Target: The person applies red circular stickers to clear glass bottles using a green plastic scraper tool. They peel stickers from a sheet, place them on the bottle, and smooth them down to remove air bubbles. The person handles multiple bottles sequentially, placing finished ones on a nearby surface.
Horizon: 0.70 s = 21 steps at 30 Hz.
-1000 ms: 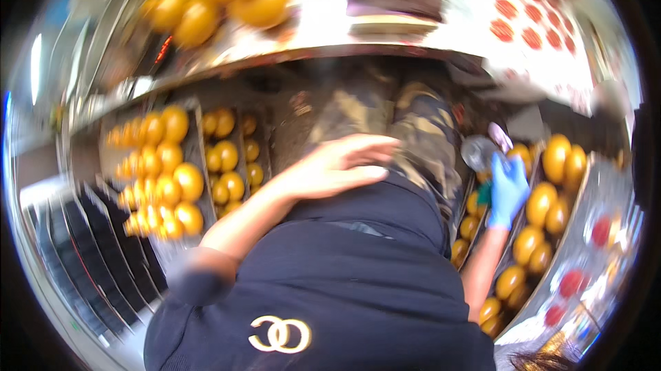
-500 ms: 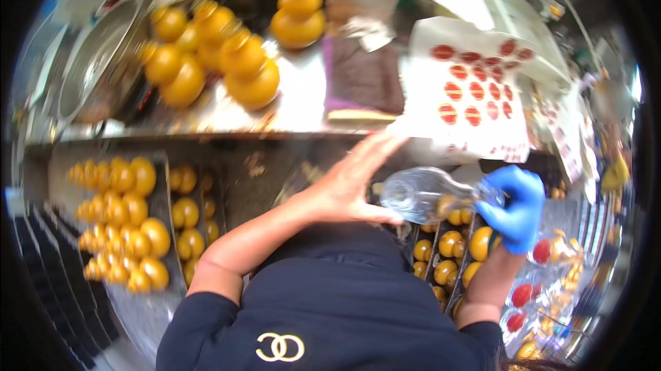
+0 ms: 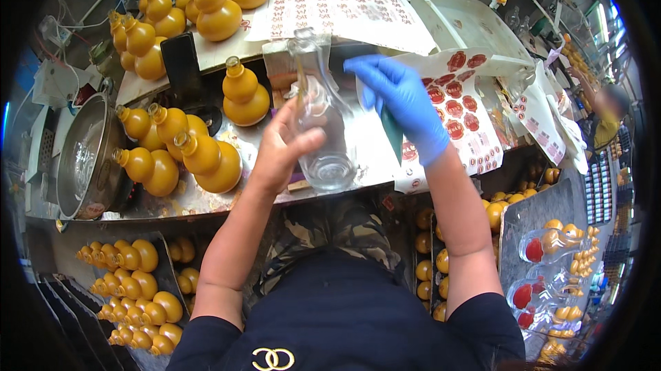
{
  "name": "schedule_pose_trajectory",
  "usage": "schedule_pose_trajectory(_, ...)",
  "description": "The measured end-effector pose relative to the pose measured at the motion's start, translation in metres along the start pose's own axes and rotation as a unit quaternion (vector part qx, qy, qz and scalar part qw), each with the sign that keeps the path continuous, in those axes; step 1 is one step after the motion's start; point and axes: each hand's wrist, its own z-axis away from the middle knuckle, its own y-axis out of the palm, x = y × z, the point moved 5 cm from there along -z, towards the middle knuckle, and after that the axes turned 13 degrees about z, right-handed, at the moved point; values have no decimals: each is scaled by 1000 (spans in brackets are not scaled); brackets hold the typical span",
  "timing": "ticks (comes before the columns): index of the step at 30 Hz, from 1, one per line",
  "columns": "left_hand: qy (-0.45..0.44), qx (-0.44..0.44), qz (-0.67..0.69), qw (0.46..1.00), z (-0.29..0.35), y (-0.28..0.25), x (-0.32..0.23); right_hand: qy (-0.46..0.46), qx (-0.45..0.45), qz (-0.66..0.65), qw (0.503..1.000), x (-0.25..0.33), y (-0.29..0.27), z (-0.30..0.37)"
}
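A clear glass bottle with a narrow neck and wide base stands nearly upright above the front edge of the bench. My left hand is closed round its left side, thumb across the front. To the right of the bottle, my right hand in a blue glove is raised, apart from it, with its fingers bent to the left. A dark green flat piece sticks out below the gloved palm and seems held there. Behind that hand lies a white sheet of red oval stickers.
Amber gourd-shaped bottles stand on the bench at left, beside a round metal pan and a black upright phone-like slab. Another label sheet and a white tray lie behind. Crates of bottles flank me.
The bottle has gone from lying sideways, its neck in my gloved right hand, to upright in my left hand over the bench. My right hand has let go and risen. The view has shifted.
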Motion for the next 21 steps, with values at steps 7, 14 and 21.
schedule_pose_trajectory(7, 76, -74, -312, 944, -54, -42, 8, 136, 138, 87, 977, -80, 52, 30)
schedule_pose_trajectory(14, 200, -22, -543, 815, 8, -14, 21, 153, 70, -115, 979, -74, 59, 43)
schedule_pose_trajectory(21, 193, -41, -478, 856, 2, -11, 27, 98, -28, 122, 987, -80, 26, 105)
